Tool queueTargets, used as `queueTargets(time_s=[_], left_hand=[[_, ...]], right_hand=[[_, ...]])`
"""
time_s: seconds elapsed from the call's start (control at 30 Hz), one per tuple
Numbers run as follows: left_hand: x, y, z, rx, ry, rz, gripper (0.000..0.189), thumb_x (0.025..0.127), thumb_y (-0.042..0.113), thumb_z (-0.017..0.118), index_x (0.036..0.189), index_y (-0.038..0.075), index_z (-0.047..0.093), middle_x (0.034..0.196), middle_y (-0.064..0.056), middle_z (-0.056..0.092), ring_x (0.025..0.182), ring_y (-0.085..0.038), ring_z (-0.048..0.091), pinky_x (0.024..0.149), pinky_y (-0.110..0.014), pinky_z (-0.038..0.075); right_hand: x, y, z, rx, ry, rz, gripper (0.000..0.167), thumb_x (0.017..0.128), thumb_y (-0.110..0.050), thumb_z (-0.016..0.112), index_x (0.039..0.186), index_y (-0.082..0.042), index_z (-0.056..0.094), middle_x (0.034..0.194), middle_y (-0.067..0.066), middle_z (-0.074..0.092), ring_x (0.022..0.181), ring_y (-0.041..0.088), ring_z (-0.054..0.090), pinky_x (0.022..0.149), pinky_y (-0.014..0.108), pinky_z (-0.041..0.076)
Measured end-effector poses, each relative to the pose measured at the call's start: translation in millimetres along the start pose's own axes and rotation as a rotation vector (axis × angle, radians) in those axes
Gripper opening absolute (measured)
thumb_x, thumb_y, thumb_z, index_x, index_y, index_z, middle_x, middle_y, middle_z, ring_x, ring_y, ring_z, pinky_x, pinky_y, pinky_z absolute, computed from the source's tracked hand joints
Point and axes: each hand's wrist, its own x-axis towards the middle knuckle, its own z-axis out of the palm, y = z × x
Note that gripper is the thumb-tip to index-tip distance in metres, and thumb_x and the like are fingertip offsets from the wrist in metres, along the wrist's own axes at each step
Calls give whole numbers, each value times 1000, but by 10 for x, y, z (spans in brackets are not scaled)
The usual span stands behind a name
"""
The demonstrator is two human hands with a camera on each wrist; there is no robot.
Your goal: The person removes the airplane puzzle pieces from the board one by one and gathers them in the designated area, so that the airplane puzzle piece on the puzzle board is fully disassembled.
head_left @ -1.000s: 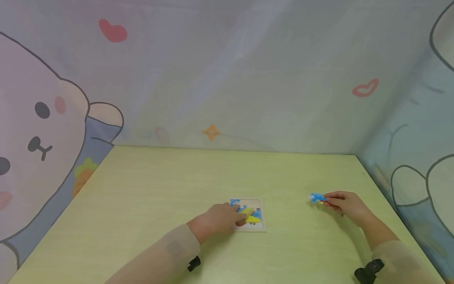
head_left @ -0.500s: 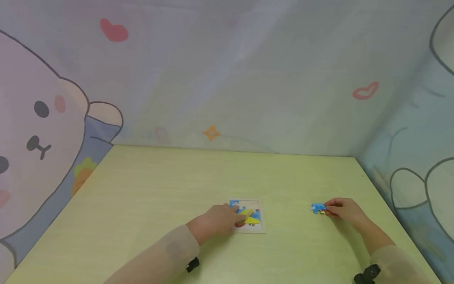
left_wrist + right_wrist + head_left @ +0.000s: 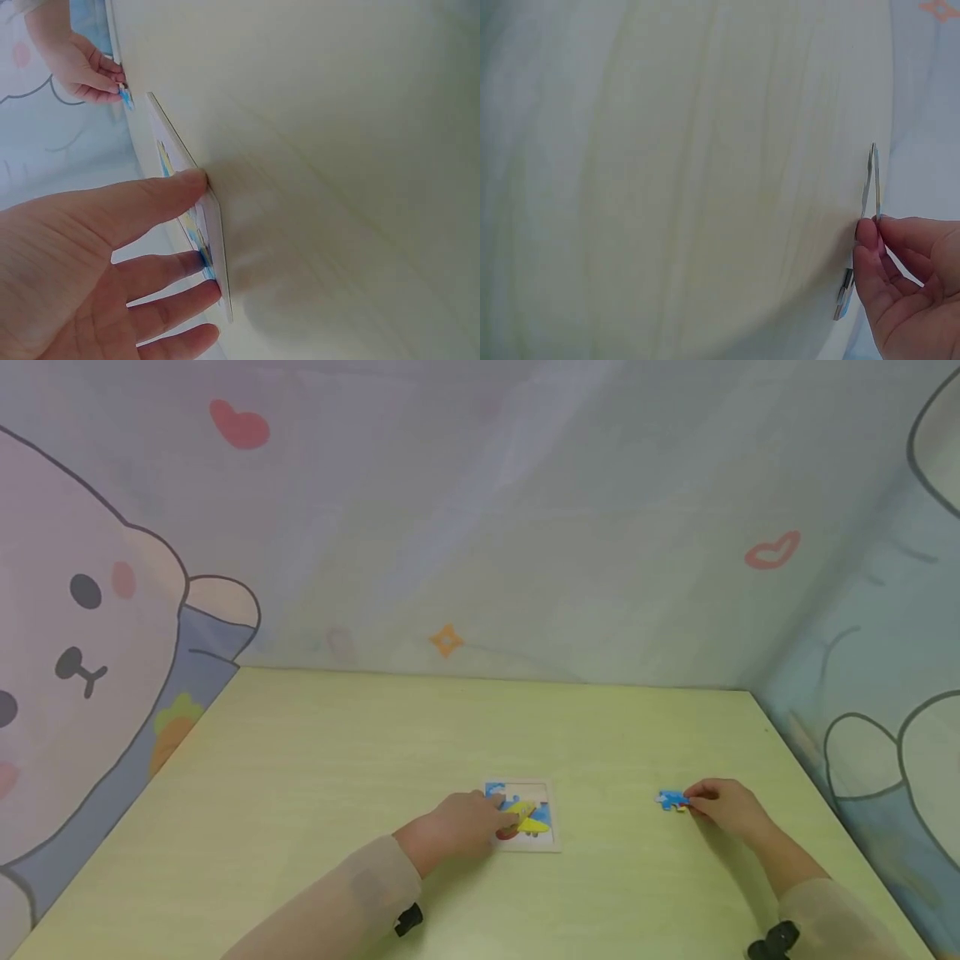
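Note:
A small square jigsaw board (image 3: 555, 835) with a pale frame and a yellow airplane picture lies on the table. My left hand (image 3: 459, 823) rests on its left side, thumb (image 3: 184, 189) at the near edge and the other fingers fairly straight over the picture. Part of the picture is hidden under this hand. Off to the right, my right hand (image 3: 729, 810) pinches a blue jigsaw piece (image 3: 671, 800) between thumb and fingers, low over the table. Seen edge-on in the right wrist view, the jigsaw piece (image 3: 878, 184) looks thin, with another thin edge beside it.
The pale yellow-green table (image 3: 360, 735) reaches back to a curtain (image 3: 480, 527) printed with hearts and cartoon animals. A bare strip of table lies between the board and my right hand. Black wrist cameras sit on both sleeves.
My right hand has come down slightly toward the near side with the blue jigsaw piece, which now shows its face at a different tilt. My left hand stays on the board.

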Motion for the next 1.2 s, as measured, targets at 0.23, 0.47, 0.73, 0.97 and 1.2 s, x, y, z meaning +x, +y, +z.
queueTargets(time_s=[0.23, 0.47, 0.73, 0.97, 1.2], left_hand=[[16, 16, 11, -13, -1, 13, 48, 90, 22, 61, 135, 34, 49, 141, -4, 43, 116, -23, 49, 81, -32, 44], [19, 29, 2, 6, 7, 15, 47, 91, 24, 60, 135, 34, 48, 141, -3, 43, 117, -24, 48, 84, -33, 45], [13, 40, 9, -3, 2, 9, 47, 92, 22, 58, 135, 35, 48, 142, -3, 42, 120, -23, 47, 85, -34, 44], [-20, 18, 35, 15, 26, 30, 45, 92, 22, 58, 134, 33, 49, 140, -4, 44, 120, -24, 47, 87, -36, 45], [-80, 11, 34, 61, 57, 71, 44, 92, 24, 58, 135, 32, 49, 139, -4, 45, 122, -24, 46, 87, -37, 45]], right_hand=[[-12, 10, -3, -21, 2, 1, 18, 92, -2, 53, 101, 11, 61, 87, 11, 66, 75, 17, 61, 65, 29, 48], [-6, 18, -18, -45, 13, 1, 19, 92, -3, 53, 101, 11, 60, 88, 13, 66, 78, 22, 62, 69, 34, 49], [-35, -28, 34, -14, 46, -21, 22, 92, -5, 55, 103, 12, 60, 90, 16, 64, 77, 21, 62, 68, 32, 49], [-3, -224, 173, 125, 20, -72, 25, 93, -7, 55, 109, 12, 58, 95, 18, 63, 80, 20, 63, 68, 28, 51], [82, -468, 349, 223, -36, -105, 28, 92, -9, 57, 109, 12, 59, 97, 17, 63, 84, 21, 63, 73, 30, 51]])
